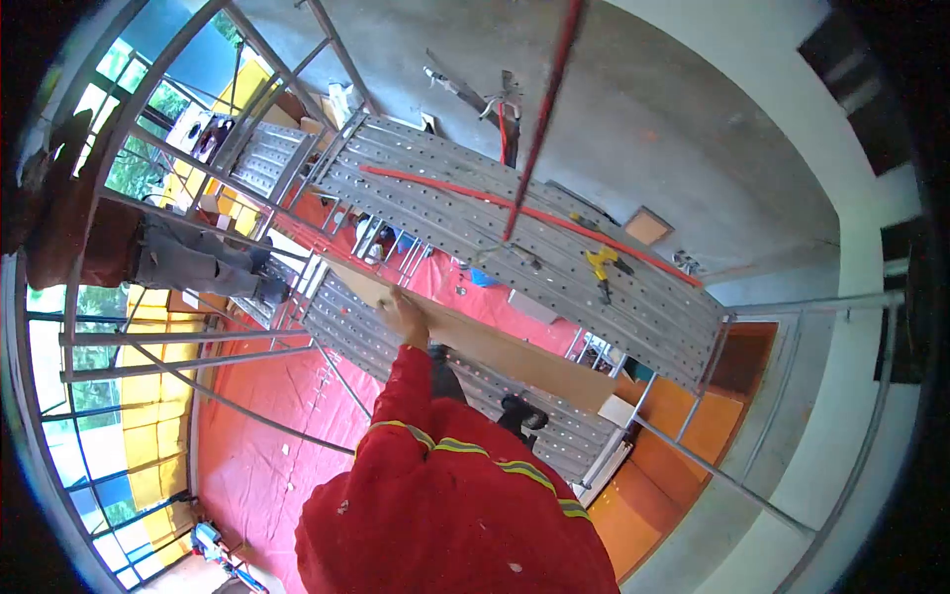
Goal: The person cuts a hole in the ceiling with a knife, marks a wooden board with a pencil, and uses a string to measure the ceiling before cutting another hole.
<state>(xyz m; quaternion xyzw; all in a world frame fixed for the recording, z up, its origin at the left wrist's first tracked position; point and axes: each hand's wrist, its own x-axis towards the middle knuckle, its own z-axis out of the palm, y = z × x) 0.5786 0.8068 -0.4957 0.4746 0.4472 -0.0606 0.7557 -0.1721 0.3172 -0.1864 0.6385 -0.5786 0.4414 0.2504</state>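
Note:
My left hand [404,319], in a red sleeve, grips the edge of a long tan board [495,345] near its left end. The board lies lengthwise above the near perforated metal scaffold plank [346,322], in front of my feet. Its right end reaches a pale block [616,411] by the scaffold rail. My right hand is out of view, with my red jacket [465,525] filling the bottom of the picture. On the far scaffold plank [435,163] lie a yellow and black power tool [602,265] and a red hose [465,193].
A dark red cord or pole [542,124] hangs down to the far plank. Another person's legs [198,255] stand on the scaffold at left. Metal scaffold tubes [188,338] cross on both sides. Far below, a red sheet [252,426] covers the floor. A grey wall [673,129] rises behind.

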